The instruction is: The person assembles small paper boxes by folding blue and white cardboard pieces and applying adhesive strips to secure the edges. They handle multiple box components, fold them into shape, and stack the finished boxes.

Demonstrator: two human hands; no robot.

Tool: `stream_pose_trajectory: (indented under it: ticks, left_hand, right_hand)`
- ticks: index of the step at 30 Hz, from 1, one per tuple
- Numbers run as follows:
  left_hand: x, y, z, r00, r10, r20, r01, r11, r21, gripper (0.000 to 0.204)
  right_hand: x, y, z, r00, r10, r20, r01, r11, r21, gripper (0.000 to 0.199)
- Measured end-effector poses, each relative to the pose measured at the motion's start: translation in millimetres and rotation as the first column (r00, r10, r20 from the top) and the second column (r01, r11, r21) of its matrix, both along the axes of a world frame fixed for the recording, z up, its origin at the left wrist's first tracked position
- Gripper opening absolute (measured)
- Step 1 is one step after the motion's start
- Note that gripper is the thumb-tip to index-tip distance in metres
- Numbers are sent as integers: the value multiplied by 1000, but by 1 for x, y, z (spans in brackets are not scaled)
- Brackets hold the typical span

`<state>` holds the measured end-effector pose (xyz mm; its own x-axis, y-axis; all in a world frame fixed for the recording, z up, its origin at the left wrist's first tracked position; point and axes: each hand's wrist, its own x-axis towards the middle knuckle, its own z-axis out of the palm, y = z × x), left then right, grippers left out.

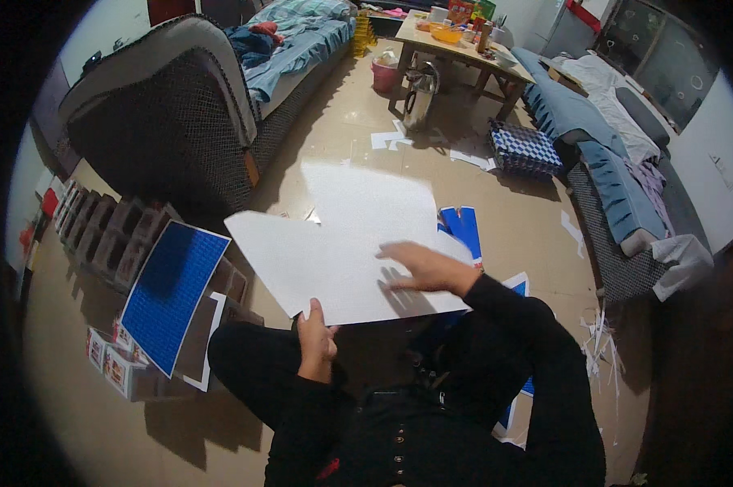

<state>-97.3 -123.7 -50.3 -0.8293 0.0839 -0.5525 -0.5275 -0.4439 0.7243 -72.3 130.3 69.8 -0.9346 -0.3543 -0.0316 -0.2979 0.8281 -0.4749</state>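
A large white sheet point(342, 260) with a fine texture lies across my lap. Its far-left side has a V-shaped gap; I cannot tell if it is one cut sheet or two overlapping. My left hand point(316, 342) pinches the near edge, thumb on top and fingers underneath. Over the right part of the sheet is my right hand point(421, 268), its fingers spread and casting a shadow; it holds nothing. A blue patterned sheet with a white border point(176, 284) rests on boxes to my left. Beyond the white sheet's right side, folded blue pieces point(464, 231) partly show.
Stacked grey-brown trays point(111, 235) and printed white boxes point(127, 369) stand at left. White scraps point(391, 138) and thin strips point(601, 349) litter the floor. Further off are a bed point(301, 45), a table point(455, 49), a metal flask point(421, 97), a checked bag point(524, 150) and a sofa point(593, 138).
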Motion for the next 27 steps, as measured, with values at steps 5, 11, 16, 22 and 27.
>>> stream_pose_trajectory:
  ticks: [5,11,16,22,27]
  left_hand:
    - [-3,-24,-19,996,15,83,-21,998,65,45]
    - [-7,-39,-13,999,32,38,-31,999,-42,34]
    - [-6,-64,25,991,125,-48,-121,990,75,36]
    - [38,-33,9,992,-115,41,115,993,18,29]
    - [51,5,6,936,-302,183,312,950,-27,31]
  right_hand:
    - [66,13,-60,1000,1,12,-5,949,315,73]
    - [74,30,-88,942,-27,-333,174,891,418,44]
    - [80,19,-69,931,84,-354,48,936,349,38]
    - [89,-7,-67,946,171,-277,-94,958,269,43]
    - [89,-8,-32,989,150,-6,-149,987,53,49]
